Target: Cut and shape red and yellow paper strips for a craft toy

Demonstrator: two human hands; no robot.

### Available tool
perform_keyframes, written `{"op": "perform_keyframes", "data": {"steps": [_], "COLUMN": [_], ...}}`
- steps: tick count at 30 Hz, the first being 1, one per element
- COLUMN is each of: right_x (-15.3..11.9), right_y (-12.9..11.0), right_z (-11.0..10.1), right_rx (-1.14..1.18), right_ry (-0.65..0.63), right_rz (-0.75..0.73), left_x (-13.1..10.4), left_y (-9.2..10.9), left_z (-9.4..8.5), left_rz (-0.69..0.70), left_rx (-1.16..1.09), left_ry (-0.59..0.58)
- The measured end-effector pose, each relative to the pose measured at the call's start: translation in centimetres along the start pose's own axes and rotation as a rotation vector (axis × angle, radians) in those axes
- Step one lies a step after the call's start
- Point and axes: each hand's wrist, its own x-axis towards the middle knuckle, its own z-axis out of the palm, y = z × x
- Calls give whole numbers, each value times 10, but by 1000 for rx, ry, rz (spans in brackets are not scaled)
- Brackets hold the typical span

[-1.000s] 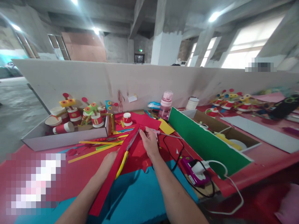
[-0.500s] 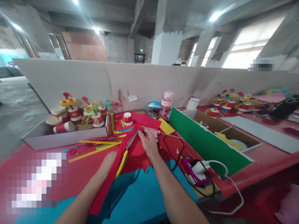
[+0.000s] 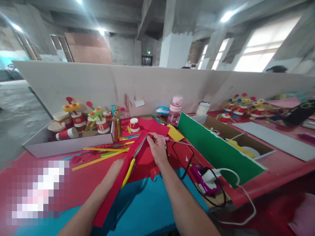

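Right hand (image 3: 157,149) pinches the far end of the red strip (image 3: 112,196) beside the scissors (image 3: 128,173) | left hand (image 3: 117,165) half-hidden behind it, grip can't be told | cutting looks unfinished | assembled-looking cup figures (image 3: 102,126) beyond left hand

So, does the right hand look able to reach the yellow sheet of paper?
Probably yes: the yellow sheet lies just past the right hand, to its right, with nothing tall standing between them.
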Motion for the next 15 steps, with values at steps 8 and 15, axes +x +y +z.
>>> {"op": "perform_keyframes", "data": {"steps": [8,15], "right_x": [-2,-2], "right_y": [-1,0], "right_z": [0,1], "right_rx": [-19,-17], "right_ry": [-44,-48], "right_rz": [-21,11], "left_x": [-1,1], "left_y": [-1,-6], "left_z": [-4,4], "left_rz": [-20,-28], "left_rx": [-31,-45], "left_ry": [-11,-5]}}
